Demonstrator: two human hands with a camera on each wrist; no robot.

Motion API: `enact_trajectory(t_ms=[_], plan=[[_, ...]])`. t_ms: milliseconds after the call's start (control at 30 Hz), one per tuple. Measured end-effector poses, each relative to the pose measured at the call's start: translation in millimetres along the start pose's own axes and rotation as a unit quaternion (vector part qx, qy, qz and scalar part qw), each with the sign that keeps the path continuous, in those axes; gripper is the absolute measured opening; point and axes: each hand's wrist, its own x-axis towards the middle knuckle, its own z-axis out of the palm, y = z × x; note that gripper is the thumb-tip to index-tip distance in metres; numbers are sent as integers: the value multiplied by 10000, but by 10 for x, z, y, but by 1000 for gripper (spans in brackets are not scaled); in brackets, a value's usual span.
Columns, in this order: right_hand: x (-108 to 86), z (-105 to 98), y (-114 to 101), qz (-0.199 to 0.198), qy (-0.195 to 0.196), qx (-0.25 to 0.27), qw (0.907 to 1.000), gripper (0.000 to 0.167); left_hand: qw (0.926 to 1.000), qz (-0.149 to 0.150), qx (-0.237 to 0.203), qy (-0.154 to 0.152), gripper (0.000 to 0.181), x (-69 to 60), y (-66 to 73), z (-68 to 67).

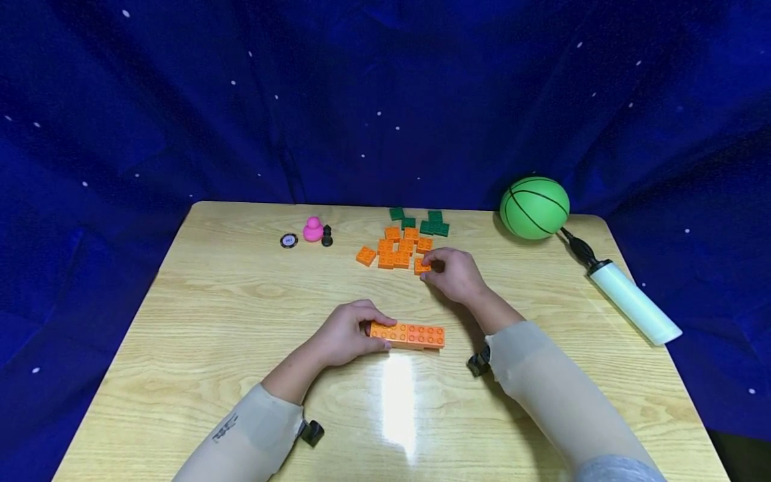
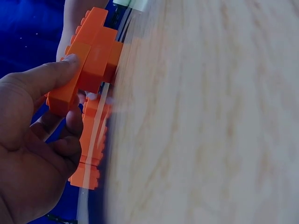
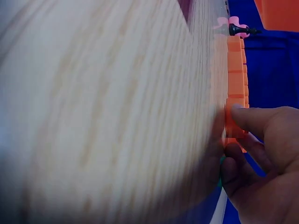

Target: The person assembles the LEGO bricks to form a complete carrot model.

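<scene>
Near the middle of the table, my left hand (image 1: pixel 352 333) grips the left end of a joined row of orange building bricks (image 1: pixel 424 336). The left wrist view shows more bricks fixed under this orange build (image 2: pixel 96 56), stepped downward, with the thumb on its side. Farther back, my right hand (image 1: pixel 454 274) pinches a single orange brick (image 1: pixel 421 267) at the front right of a loose group of orange bricks (image 1: pixel 386 260). In the right wrist view the thumb presses the near side of that brick (image 3: pixel 235 125); the fingers behind it are partly hidden.
Several green bricks (image 1: pixel 435 228) lie behind the orange ones. To the left are a pink duck (image 1: pixel 312 229), a black chess pawn (image 1: pixel 327 236) and a poker chip (image 1: pixel 289 240). A green ball (image 1: pixel 535 208) and a hand pump (image 1: pixel 632 301) occupy the right side.
</scene>
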Motion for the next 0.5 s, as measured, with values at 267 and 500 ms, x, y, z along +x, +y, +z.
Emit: enact_trajectory(t_ms=[267,500], plan=[[-57,-16,61,74,-60,191,9998,18,10000,40,-68,-3,35,-14,-8,7],[-131,-73,112,70,53,248,9997,20,10000,35,0,-22,34,5,-13,4]])
